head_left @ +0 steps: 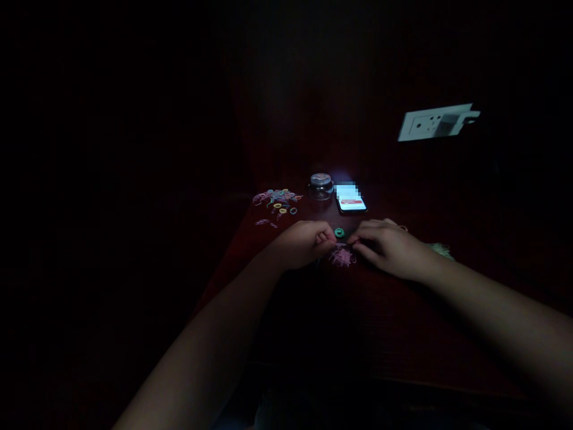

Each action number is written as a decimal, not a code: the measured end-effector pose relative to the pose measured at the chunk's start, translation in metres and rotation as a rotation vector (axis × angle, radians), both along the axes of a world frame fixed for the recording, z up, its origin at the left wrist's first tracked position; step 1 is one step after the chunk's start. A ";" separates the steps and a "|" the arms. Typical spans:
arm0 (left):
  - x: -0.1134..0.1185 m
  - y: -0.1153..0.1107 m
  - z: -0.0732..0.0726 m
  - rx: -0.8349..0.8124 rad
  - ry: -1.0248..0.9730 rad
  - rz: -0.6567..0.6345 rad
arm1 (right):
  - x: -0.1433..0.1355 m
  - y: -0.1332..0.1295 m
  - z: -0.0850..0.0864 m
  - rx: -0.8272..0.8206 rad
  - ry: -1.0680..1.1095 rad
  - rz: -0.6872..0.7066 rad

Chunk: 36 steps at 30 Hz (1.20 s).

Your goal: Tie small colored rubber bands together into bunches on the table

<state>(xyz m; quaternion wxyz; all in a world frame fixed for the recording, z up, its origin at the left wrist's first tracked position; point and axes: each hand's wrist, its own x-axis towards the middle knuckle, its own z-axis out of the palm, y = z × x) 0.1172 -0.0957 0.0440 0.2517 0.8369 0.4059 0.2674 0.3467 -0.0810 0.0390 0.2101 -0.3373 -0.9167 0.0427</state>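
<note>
My left hand (313,240) is curled closed at the left side of a small pile of pink rubber bands (342,257); whatever its fingertips pinch is too small and dim to tell. From the right, my right hand (387,246) reaches to the same pile, with thumb and fingertips drawn close together. A faint pale strip lies between the two sets of fingertips, and I cannot tell whether either hand holds it. Just beyond them sits a green ring-shaped bundle (339,233). Partly behind my right wrist is a pile of pale green bands (441,249).
A mixed heap of coloured bands (278,196) lies at the table's left, with several loose ones nearby. Behind my hands stand a lidded clear jar (321,187) and a lit phone (351,200). A wall socket (434,122) is at upper right. The surroundings are very dark.
</note>
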 end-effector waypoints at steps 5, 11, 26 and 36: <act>0.002 -0.002 0.002 0.006 -0.012 -0.029 | -0.002 -0.005 0.003 -0.023 0.085 0.078; 0.006 -0.004 0.004 -0.011 0.002 -0.033 | -0.005 -0.007 0.005 0.005 0.129 0.100; 0.002 0.001 0.000 0.046 0.011 -0.004 | 0.000 -0.001 0.001 -0.005 0.077 0.058; 0.001 0.002 -0.002 0.033 -0.008 -0.030 | -0.001 -0.001 0.001 -0.037 0.074 0.028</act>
